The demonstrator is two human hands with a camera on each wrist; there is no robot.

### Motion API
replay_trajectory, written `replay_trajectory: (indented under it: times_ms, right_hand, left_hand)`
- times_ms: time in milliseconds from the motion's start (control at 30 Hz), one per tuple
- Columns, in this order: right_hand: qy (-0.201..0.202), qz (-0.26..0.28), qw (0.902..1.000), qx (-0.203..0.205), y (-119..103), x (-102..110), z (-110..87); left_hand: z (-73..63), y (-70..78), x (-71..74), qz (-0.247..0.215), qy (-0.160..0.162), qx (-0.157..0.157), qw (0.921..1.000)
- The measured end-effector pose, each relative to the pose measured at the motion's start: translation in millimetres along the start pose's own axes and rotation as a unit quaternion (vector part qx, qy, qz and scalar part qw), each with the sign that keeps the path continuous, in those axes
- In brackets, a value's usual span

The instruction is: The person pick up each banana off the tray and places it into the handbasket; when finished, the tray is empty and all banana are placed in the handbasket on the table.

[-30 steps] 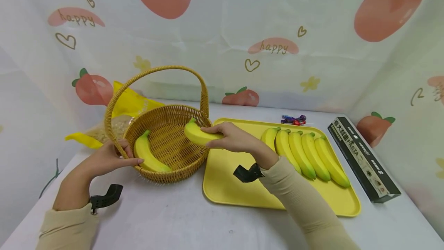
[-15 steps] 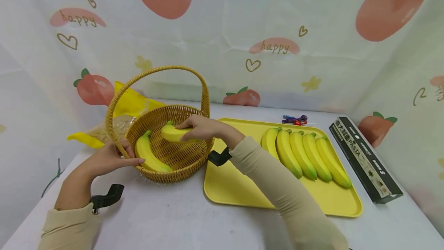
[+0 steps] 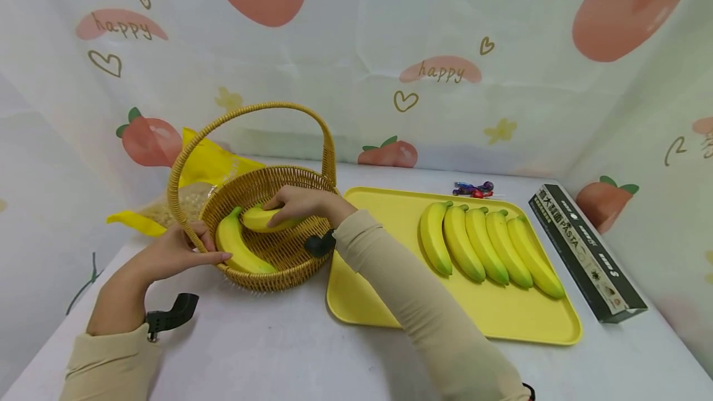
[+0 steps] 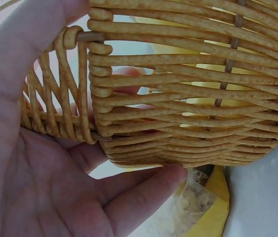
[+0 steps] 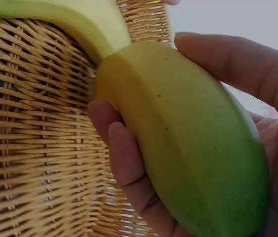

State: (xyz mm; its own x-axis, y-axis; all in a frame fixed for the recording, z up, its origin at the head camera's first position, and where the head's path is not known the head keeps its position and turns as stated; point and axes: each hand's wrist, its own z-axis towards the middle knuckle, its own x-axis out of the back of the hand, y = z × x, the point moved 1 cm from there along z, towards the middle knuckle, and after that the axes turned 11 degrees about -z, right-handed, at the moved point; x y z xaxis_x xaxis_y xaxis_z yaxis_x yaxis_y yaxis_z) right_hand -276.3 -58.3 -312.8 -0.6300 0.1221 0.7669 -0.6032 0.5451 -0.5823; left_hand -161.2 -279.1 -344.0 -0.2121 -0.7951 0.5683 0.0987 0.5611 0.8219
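Note:
My left hand (image 3: pixel 172 254) grips the brown wicker basket (image 3: pixel 303 276) at its left rim, by the foot of the tall handle (image 3: pixel 273 106). In the left wrist view the thumb and fingers go round the woven wall (image 4: pixel 178 103). Inside the basket, my right hand (image 3: pixel 303 203) holds a yellow banana (image 3: pixel 257 218) with a greenish end. The right wrist view shows thumb and fingers on either side of that banana (image 5: pixel 188 133). A second banana (image 3: pixel 239 247) lies along the basket's left inner side, and the held one appears to meet it.
A yellow tray (image 3: pixel 364 293) right of the basket bears several bananas (image 3: pixel 484 243) in a row. A black pasta box (image 3: pixel 587 252) stands along the tray's right. Wrapped candies (image 3: pixel 473 189) lie behind it, and a yellow bag (image 3: pixel 214 163) sits behind the basket.
My right hand has carried the banana leftward from the basket's right rim and down inside, beside the other banana. The left hand has kept its grip on the basket.

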Motion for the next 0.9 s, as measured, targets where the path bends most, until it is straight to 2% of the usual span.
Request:
replay_trajectory:
  times_ms: [133, 300, 533, 600, 900]
  right_hand:
    - [-0.015, -0.012, 0.9998, -0.01, -0.4, -4.4, 9.0]
    - [-0.063, -0.018, 0.9968, -0.046, -2.3, -10.4, 12.7]
    - [-0.121, 0.087, 0.984, -0.098, -1.2, -18.8, 12.0]
    - [-0.128, 0.105, 0.981, -0.101, -0.8, -20.5, 12.4]
    - [-0.133, 0.11, 0.9802, -0.097, 1.8, -21.9, 14.4]
  left_hand:
    - [0.2, 0.0, -0.2, 0.005, 0.002, -0.002, 1.0]
    - [0.1, 0.5, -0.2, 0.01, 0.004, -0.002, 0.9999]
    - [-0.7, 0.6, 0.1, 0.013, 0.006, 0.007, 0.9999]
    - [-1.0, 0.8, 0.0, 0.012, 0.005, 0.007, 0.9999]
    - [-1.1, 1.3, 0.2, 0.007, 0.002, 0.006, 1.0]
